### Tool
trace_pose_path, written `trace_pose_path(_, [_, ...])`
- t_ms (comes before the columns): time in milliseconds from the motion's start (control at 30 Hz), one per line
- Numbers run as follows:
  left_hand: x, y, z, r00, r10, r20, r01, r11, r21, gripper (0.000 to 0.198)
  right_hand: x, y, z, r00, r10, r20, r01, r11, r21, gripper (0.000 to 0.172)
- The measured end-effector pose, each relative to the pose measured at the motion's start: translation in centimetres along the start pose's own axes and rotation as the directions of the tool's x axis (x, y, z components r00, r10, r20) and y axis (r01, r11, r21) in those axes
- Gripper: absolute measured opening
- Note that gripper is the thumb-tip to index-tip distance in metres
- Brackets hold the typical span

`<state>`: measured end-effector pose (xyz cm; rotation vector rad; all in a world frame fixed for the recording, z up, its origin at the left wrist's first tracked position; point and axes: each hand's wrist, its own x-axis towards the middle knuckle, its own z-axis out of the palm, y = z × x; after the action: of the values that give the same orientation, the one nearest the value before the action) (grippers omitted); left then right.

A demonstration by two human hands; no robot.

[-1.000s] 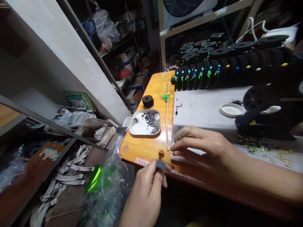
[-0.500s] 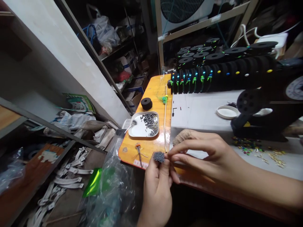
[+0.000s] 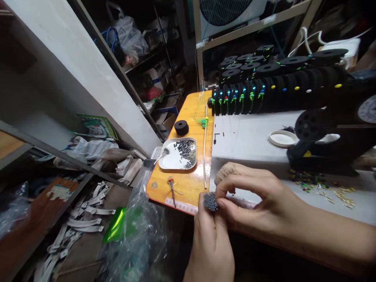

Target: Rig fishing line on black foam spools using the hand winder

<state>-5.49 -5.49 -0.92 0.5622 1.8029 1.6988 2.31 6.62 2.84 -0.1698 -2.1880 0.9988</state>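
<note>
In the head view my left hand (image 3: 213,243) is closed round a tight bundle of thin dark grey sticks (image 3: 210,201), its round ends facing up. My right hand (image 3: 255,192) is closed in a pinch at the bundle's right edge; whatever lies between its fingertips is too small to make out. One finger of that hand wears a beige wrap (image 3: 225,172). Beyond the hands, a thin pale rod (image 3: 205,156) lies along the orange table (image 3: 192,103), with a yellow and green piece near its far end.
A white tray (image 3: 164,164) holds small dark pieces and a spoon. Near it are a black foam ring (image 3: 181,127) and an orange-tipped bunch of wires (image 3: 172,188). Black discs (image 3: 249,98) line a spindle at right, above a white lid (image 3: 282,138) and scattered coloured beads (image 3: 308,182).
My left hand has moved right with the grey bundle, closer to my right hand. The right thumb and fingertips now press against the bundle's edge.
</note>
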Motion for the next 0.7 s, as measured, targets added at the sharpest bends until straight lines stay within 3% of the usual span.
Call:
trace_pose_path(100, [0.1, -0.7, 0.2, 1.000, -0.006, -0.018, 0.000, 0.952, -0.307, 0.030, -0.1, -0.2, 0.0, 1.000, -0.007, 0.010, 0.007, 1.000, -0.001, 0.007])
trace_pose_path(200, [0.4, -1.1, -0.4, 0.988, 0.158, 0.002, -0.142, 0.895, -0.423, 0.013, -0.2, -0.1, -0.1, 0.998, -0.022, 0.059, 0.020, 0.999, 0.034, 0.008])
trace_pose_path(300, [0.8, -1.0, -1.1, 0.929, 0.366, -0.052, -0.361, 0.865, -0.348, 0.012, -0.3, 0.1, -0.1, 0.995, -0.036, 0.088, 0.036, 0.999, 0.005, 0.008])
trace_pose_path(367, [0.8, -0.9, -1.3, 0.891, 0.445, -0.087, -0.451, 0.850, -0.273, 0.012, -0.4, 0.3, 0.0, 0.993, -0.038, 0.114, 0.040, 0.999, -0.014, 0.007])
trace_pose_path(533, [0.7, -0.9, -1.1, 0.862, 0.496, -0.103, -0.506, 0.834, -0.222, 0.011, -0.1, -0.2, -0.1, 0.987, -0.047, 0.153, 0.049, 0.999, -0.006, 0.008])
trace_pose_path(700, [0.6, -1.0, -0.8, 0.870, 0.480, -0.111, -0.493, 0.841, -0.226, 0.009, 0.0, -0.5, -0.1, 0.988, -0.027, 0.150, 0.031, 0.999, -0.028, 0.008])
